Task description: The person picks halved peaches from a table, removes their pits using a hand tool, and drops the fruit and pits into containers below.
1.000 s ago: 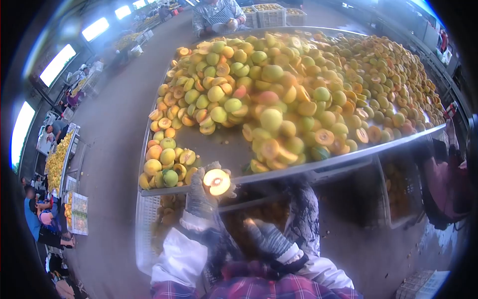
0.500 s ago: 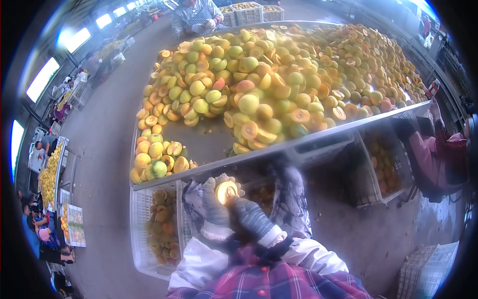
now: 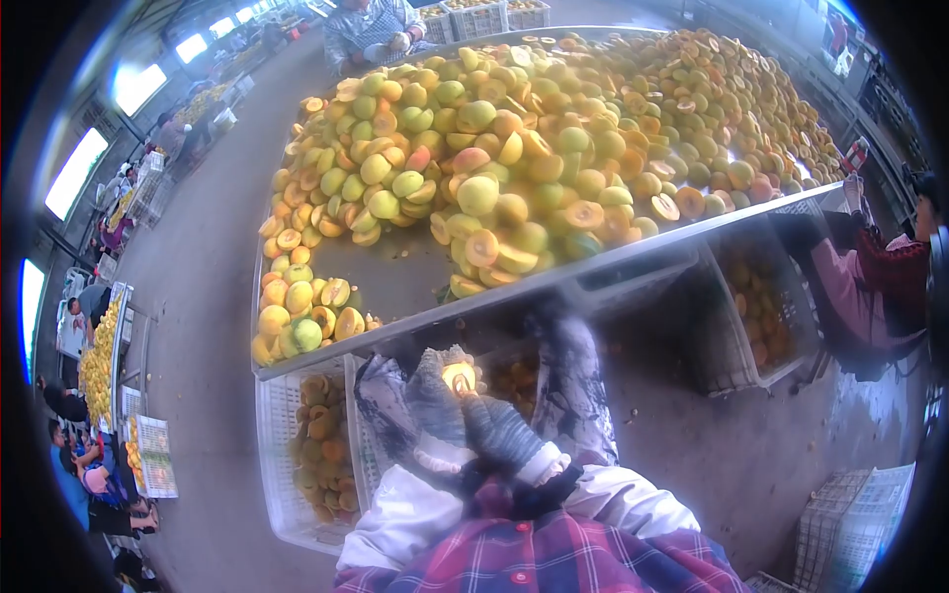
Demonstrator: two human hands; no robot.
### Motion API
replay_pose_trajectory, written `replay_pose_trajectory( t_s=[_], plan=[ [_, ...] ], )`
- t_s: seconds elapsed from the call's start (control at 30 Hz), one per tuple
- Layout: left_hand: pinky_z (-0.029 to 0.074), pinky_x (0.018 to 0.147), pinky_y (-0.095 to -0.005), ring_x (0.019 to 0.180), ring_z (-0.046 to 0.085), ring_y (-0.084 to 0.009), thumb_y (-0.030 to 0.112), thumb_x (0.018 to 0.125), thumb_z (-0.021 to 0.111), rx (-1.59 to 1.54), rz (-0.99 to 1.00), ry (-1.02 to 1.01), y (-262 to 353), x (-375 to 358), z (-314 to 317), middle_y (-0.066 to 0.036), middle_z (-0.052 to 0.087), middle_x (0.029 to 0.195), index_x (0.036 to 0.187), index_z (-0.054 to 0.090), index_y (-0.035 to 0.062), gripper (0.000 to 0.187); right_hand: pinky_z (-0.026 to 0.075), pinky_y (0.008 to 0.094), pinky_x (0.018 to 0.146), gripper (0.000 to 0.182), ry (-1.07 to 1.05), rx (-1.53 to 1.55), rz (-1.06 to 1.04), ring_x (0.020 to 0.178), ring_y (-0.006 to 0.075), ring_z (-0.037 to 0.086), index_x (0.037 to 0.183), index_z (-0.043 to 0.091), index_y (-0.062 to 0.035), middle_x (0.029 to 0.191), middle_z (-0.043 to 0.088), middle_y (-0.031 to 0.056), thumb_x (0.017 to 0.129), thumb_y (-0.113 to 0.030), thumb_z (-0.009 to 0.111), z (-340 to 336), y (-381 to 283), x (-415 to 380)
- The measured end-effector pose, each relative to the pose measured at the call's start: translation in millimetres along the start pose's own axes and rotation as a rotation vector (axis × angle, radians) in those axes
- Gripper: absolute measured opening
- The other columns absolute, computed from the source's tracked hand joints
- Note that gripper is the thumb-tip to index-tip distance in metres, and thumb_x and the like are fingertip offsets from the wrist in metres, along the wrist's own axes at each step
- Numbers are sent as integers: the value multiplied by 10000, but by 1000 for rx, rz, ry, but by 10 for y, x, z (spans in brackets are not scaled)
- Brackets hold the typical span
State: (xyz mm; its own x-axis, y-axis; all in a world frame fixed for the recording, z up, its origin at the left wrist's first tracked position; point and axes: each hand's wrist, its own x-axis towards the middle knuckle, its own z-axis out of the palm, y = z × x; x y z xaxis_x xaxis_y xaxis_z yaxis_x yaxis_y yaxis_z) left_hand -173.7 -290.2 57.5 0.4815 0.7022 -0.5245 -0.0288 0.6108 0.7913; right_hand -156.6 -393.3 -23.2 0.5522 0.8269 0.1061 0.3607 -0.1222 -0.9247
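Observation:
My left hand, in a grey knit glove, is closed around a halved yellow peach just below the table's front edge. The cut face points up and looks very bright. My right hand, also gloved, is closed, its fingertips against the near side of the peach half. Whatever its fingers hold is too small and blurred to make out. Beyond both hands, a metal-rimmed table bears a large heap of halved peaches.
A white crate with peach halves stands left of my legs. Another crate with fruit is under the table at right. A person sits at the right; another person works across the table. Stacked crates stand at lower right.
My view has shifted slightly, so the table sits higher and further left. The peach half has tilted in my left hand, and my right fingers have moved closer over it.

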Motion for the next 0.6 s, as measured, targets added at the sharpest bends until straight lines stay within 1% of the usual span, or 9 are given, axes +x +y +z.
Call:
replay_pose_trajectory(
  t_s=[0.03, 0.07, 0.13, 0.23, 0.33, 0.4, 0.47, 0.57, 0.6],
  plan=[
    [503, 550, -295, 629, 602, -198, 311, 942, 518, 10, 48, -19, -26, -7, -3, -120, 636, 778, 912, 634, -9, 341, 302, 482, 1093, 910, -294, 60, 138, 1268, 501, 369, 1469, 99, 95, 1322, 402, 344, 780, -238, 590, -94, -50, -7],
    [503, 550, -295, 629, 602, -198, 311, 942, 518, 17, 46, -20, -27, -7, -20, -120, 636, 778, 912, 634, -9, 341, 302, 482, 1093, 910, -289, 64, 141, 1268, 501, 369, 1469, 99, 95, 1322, 402, 344, 780, -238, 590, -72, -85, -18],
    [510, 582, -301, 654, 606, -201, 348, 963, 500, 37, 56, -193, -28, -12, -80, -123, 639, 797, 925, 635, -10, 384, 473, 382, 624, 266, 154, 145, 18, 691, 256, 583, 1074, 596, -10, 782, 606, 105, 991, -217, 450, 20, -136, -51],
    [509, 638, -301, 697, 607, -198, 354, 950, 527, 186, 343, -269, -183, 74, -131, -112, 631, 790, 929, 650, 25, 352, 486, 348, 668, 232, 40, 317, 64, 747, 234, 591, 1047, 600, -13, 822, 599, 100, 973, -199, 481, -10, -74, -27],
    [511, 674, -314, 760, 620, -212, 320, 944, 527, 701, 495, -490, -7, 343, -311, -108, 643, 849, 998, 647, 36, 312, 505, 296, 734, 183, -139, 568, 134, 830, 200, 603, 1006, 605, -19, 883, 587, 93, 945, -172, 527, -75, 28, 1],
    [512, 699, -322, 802, 629, -221, 297, 939, 528, 1110, 743, -418, -292, 744, -596, -105, 651, 888, 1043, 644, 43, 298, 511, 278, 756, 166, -203, 649, 150, 857, 189, 608, 993, 607, -21, 903, 584, 91, 936, -163, 542, -114, 84, 45],
    [513, 723, -331, 844, 637, -230, 274, 934, 528, 1633, 1096, 62, -1280, 1650, -1192, -103, 658, 928, 1089, 642, 51, 295, 520, 323, 766, 160, -154, -137, -517, 874, 229, 615, 989, 611, -13, 910, 590, 106, 911, -131, 536, -146, 130, 71],
    [512, 734, -312, 884, 640, -197, 245, 943, 519, 1040, 652, -721, -1, 646, -618, -108, 671, 964, 1027, 661, 37, 265, 508, 348, 742, 165, -114, 140, -173, 828, 246, 605, 991, 606, -17, 906, 587, 110, 906, -127, 516, -264, -193, 46],
    [512, 734, -312, 884, 640, -197, 245, 943, 519, 1036, 648, -717, 197, 320, -519, -108, 671, 964, 1027, 661, 37, 265, 508, 348, 742, 165, -120, 140, -170, 828, 246, 605, 991, 606, -17, 906, 587, 110, 906, -127, 516, -270, -217, 43]
  ],
)
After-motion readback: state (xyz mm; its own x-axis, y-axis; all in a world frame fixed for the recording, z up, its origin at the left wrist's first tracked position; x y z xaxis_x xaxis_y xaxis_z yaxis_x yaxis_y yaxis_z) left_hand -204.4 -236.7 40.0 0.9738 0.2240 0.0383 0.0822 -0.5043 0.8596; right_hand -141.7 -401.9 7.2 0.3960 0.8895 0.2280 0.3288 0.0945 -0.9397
